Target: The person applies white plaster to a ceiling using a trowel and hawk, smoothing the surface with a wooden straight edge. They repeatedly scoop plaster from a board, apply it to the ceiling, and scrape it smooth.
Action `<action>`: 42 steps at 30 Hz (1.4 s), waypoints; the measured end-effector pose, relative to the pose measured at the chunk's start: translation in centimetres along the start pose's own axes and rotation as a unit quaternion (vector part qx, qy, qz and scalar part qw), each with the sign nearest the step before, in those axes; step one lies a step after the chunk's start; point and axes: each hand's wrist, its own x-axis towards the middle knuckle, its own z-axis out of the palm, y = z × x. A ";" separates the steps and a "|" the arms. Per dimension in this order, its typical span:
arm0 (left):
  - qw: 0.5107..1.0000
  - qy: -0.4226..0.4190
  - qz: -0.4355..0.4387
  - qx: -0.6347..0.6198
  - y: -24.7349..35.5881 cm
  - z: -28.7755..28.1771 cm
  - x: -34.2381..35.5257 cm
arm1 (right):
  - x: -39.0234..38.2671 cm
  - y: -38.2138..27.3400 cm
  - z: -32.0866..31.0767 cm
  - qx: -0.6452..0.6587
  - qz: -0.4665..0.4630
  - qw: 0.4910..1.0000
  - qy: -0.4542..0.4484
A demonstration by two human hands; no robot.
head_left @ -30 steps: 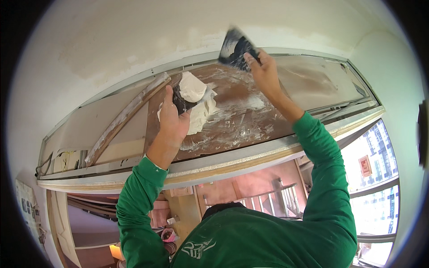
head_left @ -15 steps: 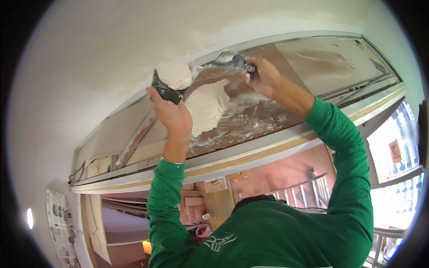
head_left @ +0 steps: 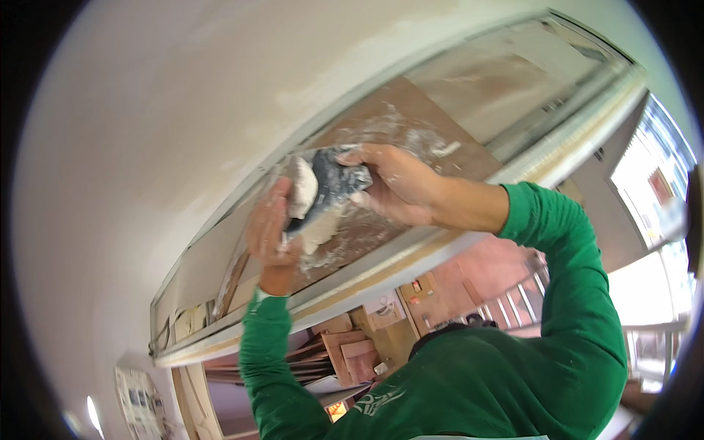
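My left hand (head_left: 271,227) is closed at the side of a black scraper loaded with white putty (head_left: 303,187); motion blur hides much of the grip. From the right, my right hand (head_left: 400,183) grips a black putty-smeared scraper (head_left: 345,176). Both tools are held close together, and their overlap hides where one ends and the other begins. Below and behind them lies a brown board (head_left: 403,103), streaked with white putty. A smaller patch of putty (head_left: 320,233) shows on the board under the tools.
The board rests on a long recessed ledge whose pale front edge (head_left: 396,262) runs diagonally. A cream wall (head_left: 147,147) rises beyond it. Far below are a metal ladder (head_left: 513,301), stacked brown boards (head_left: 350,356) and a newspaper sheet (head_left: 139,400). A bright window (head_left: 656,161) is at right.
My right hand has moved left and down, bringing its scraper against the one at my left hand. The view has tilted. Less of the putty heap on the board is visible.
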 end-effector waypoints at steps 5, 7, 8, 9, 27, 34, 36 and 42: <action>0.996 -0.077 -0.015 -0.052 -3.0 0.8 -3.2 | -1.3 -0.5 -2.2 -0.025 -0.122 0.992 -0.017; 0.981 -0.174 0.016 -0.086 -2.5 0.4 -2.8 | -3.9 -2.0 -1.9 -0.003 -0.142 0.990 -0.024; 0.979 -0.159 0.039 -0.121 -2.2 0.5 -3.9 | -6.5 -2.7 -0.7 -0.032 -0.197 0.979 0.032; 0.984 -0.126 0.060 -0.113 -0.7 0.2 -4.4 | -8.6 -3.0 0.1 -0.065 -0.240 0.965 0.083; 0.978 0.119 -0.074 -0.154 0.7 1.4 -9.0 | -34.6 9.9 -5.9 -0.163 -0.551 0.605 0.552; 0.986 -0.098 0.035 -0.131 4.5 0.2 -2.1 | -27.5 -2.8 -7.5 -0.156 -0.479 0.777 0.379; 0.981 -0.144 0.078 -0.107 6.4 1.1 0.2 | -23.9 -8.8 -9.2 -0.189 -0.418 0.808 0.370; 0.988 -0.080 0.069 -0.115 9.2 9.0 4.8 | -15.3 -28.0 -22.3 -0.486 -0.253 0.739 0.392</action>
